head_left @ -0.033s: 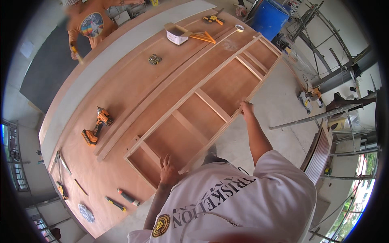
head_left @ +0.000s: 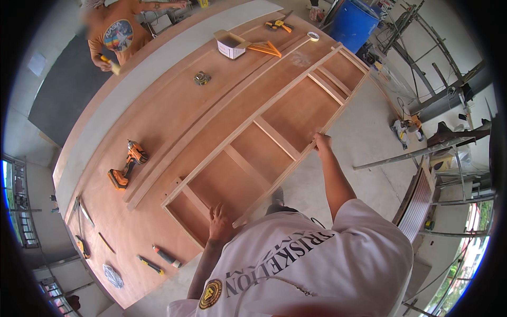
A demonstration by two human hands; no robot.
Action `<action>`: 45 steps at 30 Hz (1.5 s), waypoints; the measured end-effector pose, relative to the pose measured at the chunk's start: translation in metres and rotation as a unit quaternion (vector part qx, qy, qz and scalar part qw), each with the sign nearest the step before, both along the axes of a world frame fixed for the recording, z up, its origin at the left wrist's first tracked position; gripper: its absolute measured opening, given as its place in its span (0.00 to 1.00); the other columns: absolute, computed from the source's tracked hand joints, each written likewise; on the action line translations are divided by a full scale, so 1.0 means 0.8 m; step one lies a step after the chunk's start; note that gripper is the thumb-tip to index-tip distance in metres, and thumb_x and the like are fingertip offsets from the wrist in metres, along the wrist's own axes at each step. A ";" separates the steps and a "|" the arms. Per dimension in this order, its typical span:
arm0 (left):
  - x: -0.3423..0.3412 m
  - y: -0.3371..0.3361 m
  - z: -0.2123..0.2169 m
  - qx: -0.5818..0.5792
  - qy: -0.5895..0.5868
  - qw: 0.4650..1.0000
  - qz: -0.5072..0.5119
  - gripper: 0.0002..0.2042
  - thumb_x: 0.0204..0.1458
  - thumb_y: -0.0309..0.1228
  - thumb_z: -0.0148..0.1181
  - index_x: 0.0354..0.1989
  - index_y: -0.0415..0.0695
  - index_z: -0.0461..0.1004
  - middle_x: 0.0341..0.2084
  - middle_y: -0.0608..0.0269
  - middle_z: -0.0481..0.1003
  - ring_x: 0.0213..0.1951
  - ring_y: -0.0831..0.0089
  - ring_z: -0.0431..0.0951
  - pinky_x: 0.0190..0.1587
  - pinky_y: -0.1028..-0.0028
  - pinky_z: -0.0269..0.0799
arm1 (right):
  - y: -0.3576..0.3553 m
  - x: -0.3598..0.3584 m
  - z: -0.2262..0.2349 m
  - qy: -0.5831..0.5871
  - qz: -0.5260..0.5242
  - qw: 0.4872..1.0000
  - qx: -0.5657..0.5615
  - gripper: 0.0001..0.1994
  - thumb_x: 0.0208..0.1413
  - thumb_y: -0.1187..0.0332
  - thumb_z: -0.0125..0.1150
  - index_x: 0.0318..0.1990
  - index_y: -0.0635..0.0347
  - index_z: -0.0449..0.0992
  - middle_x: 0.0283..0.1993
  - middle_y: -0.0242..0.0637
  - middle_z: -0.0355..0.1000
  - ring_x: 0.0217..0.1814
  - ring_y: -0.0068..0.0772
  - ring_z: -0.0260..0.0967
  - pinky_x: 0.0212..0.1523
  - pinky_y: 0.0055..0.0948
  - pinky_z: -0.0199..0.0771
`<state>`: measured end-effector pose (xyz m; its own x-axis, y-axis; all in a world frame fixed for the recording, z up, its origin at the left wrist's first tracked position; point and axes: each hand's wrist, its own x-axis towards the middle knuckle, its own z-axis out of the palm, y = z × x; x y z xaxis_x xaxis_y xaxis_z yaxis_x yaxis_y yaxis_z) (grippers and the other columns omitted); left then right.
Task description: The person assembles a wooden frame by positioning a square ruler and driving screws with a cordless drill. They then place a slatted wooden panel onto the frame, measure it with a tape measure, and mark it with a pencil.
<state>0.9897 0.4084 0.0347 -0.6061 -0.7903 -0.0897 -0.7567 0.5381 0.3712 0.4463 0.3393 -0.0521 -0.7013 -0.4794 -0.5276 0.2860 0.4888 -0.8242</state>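
Note:
A long wooden frame (head_left: 254, 117) with several crosspieces lies slantwise on the plywood-topped table, its near rail along the table's front edge. My right hand (head_left: 322, 141) is closed over that near rail, about midway along it. Near the frame's left end, my left hand (head_left: 219, 226) reaches over the same rail with fingers stretched out and apart. Its fingertips are close to a crosspiece (head_left: 195, 202); whether they touch it I cannot tell. Part of the near rail is hidden by my left hand and shirt.
On the table (head_left: 105, 211) are a cordless drill (head_left: 128, 164), tape measure (head_left: 202, 78), white box (head_left: 231, 46), tape roll (head_left: 313, 36), utility knife (head_left: 150, 264) and long wooden strips (head_left: 174, 140). Across it stands a person holding a brush (head_left: 111, 65). A blue drum (head_left: 353, 24) stands beyond.
The person across the table has moved the brush a little to the right and raised it. My hands and the wooden frame stay where they were.

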 end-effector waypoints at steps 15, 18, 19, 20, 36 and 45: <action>-0.017 -0.060 0.235 -0.131 -0.019 0.964 0.231 0.27 0.50 0.35 0.73 0.59 0.43 0.75 0.44 0.49 0.77 0.47 0.49 0.76 0.53 0.50 0.71 | -0.067 0.038 0.265 -0.103 0.059 0.922 -0.368 0.16 0.60 0.64 0.72 0.43 0.57 0.68 0.35 0.33 0.74 0.28 0.29 0.77 0.26 0.29 0.75; -0.016 -0.104 0.219 -0.197 -0.004 0.963 0.182 0.26 0.55 0.34 0.69 0.63 0.41 0.74 0.47 0.50 0.76 0.50 0.49 0.76 0.53 0.52 0.73 | -0.110 0.038 0.266 -0.068 0.058 0.931 -0.353 0.17 0.60 0.62 0.72 0.44 0.60 0.67 0.35 0.34 0.75 0.27 0.30 0.78 0.26 0.29 0.76; -0.013 -0.120 0.215 -0.162 0.018 0.970 0.180 0.26 0.55 0.33 0.68 0.63 0.41 0.74 0.48 0.49 0.76 0.50 0.49 0.76 0.53 0.54 0.73 | -0.122 0.035 0.264 -0.063 0.074 0.934 -0.345 0.18 0.61 0.62 0.72 0.45 0.61 0.68 0.36 0.35 0.75 0.27 0.29 0.78 0.26 0.29 0.76; -0.008 -0.138 0.212 -0.130 0.016 0.975 0.178 0.26 0.56 0.32 0.67 0.63 0.40 0.74 0.49 0.49 0.76 0.50 0.50 0.77 0.53 0.55 0.74 | -0.133 0.031 0.259 -0.057 0.093 0.934 -0.339 0.19 0.61 0.61 0.72 0.46 0.63 0.68 0.36 0.36 0.76 0.27 0.29 0.78 0.27 0.28 0.76; -0.056 -0.230 -0.009 0.043 0.087 0.980 0.176 0.17 0.60 0.32 0.63 0.57 0.46 0.78 0.48 0.47 0.80 0.51 0.50 0.81 0.51 0.56 0.76 | -0.085 -0.154 -0.003 0.158 0.071 0.973 0.153 0.33 0.57 0.55 0.63 0.64 0.70 0.65 0.60 0.61 0.72 0.63 0.60 0.71 0.60 0.52 0.74; -0.027 -0.215 -0.039 0.002 0.055 0.982 0.181 0.13 0.57 0.30 0.66 0.50 0.46 0.82 0.42 0.49 0.79 0.49 0.48 0.79 0.54 0.55 0.74 | -0.019 -0.118 -0.046 0.183 0.075 0.972 0.129 0.23 0.58 0.60 0.58 0.46 0.79 0.73 0.47 0.71 0.76 0.53 0.68 0.76 0.53 0.53 0.77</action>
